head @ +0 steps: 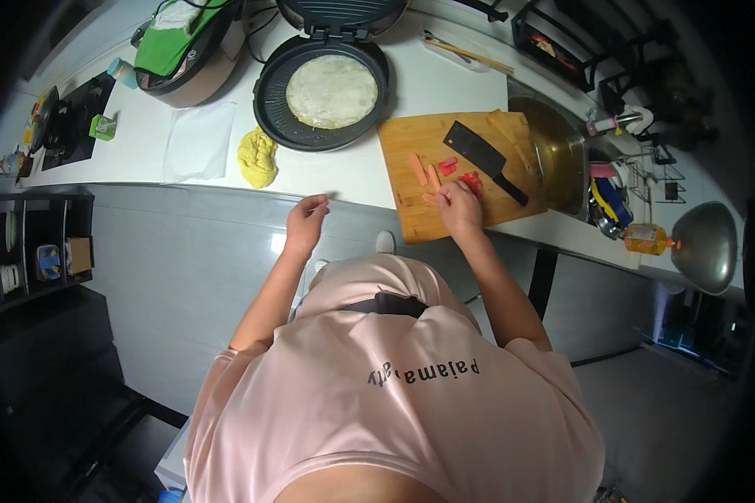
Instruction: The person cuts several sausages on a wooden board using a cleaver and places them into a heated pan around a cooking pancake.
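Note:
My right hand [460,209] is over the near part of a bamboo cutting board [415,220], fingertips bent down beside orange sausage-like strips [419,170] and red chopped pieces [471,182]; whether it pinches a piece cannot be told. A black cleaver [478,149] lies on the board beyond it, handle towards me. My left hand [307,223] hovers in front of the counter edge, fingers curled loosely, with nothing visible in it. A round pale flatbread [332,92] lies in an opened electric griddle [270,119] left of the board.
A yellow cloth [257,158] and a white sheet [199,142] lie left of the griddle. Behind them stands a cooker with a green cloth [167,41]. Chopsticks [469,55] rest on a tray behind the board. A metal sink [563,157] borders the board's right side.

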Motion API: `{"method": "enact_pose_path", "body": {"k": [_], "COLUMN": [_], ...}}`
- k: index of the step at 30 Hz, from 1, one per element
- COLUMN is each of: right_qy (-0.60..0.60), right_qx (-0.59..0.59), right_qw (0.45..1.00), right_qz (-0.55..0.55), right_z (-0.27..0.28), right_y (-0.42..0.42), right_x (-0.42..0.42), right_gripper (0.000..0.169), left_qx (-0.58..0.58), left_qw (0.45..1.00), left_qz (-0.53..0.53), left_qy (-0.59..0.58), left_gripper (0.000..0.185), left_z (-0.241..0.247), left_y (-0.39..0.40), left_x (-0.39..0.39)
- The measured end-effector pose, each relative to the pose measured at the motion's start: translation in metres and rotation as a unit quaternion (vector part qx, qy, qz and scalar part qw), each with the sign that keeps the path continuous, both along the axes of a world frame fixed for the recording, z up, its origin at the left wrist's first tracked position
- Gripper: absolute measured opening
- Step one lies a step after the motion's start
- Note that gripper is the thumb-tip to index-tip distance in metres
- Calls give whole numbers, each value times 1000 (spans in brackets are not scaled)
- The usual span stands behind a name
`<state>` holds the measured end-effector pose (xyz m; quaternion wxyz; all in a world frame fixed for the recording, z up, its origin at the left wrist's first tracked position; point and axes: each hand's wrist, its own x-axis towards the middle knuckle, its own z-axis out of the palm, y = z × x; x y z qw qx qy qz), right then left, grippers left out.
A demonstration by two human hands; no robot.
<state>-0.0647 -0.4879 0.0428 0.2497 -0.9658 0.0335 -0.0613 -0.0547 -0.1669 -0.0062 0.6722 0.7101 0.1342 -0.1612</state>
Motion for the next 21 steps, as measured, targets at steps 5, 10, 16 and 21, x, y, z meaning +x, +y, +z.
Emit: {"method": "enact_pose_path", "body": {"k": [5, 10, 16, 21], "right_qy": [4, 162, 174, 349], "right_qx": [-51, -124, -128, 178], "right_qw": [998, 975, 974, 919], "right_qz": [37, 83, 67, -34], "right_z": [-20, -9, -22, 15], "right_y": [2, 6, 0, -3], "right_x": [24, 45, 56, 66], "right_gripper": [18, 36, 24, 16], "left_qx": [-22, -32, -46, -106], "left_qw": [997, 996, 992, 984], "left_qz": [-51, -56, -46, -47], "left_qy": [46, 65, 104, 136], "left_gripper": [28, 26, 26, 25], "left_z": [23, 40, 34, 39], "left_y": [-62, -92, -88, -72], "left_x": [17, 18, 21, 35]}}
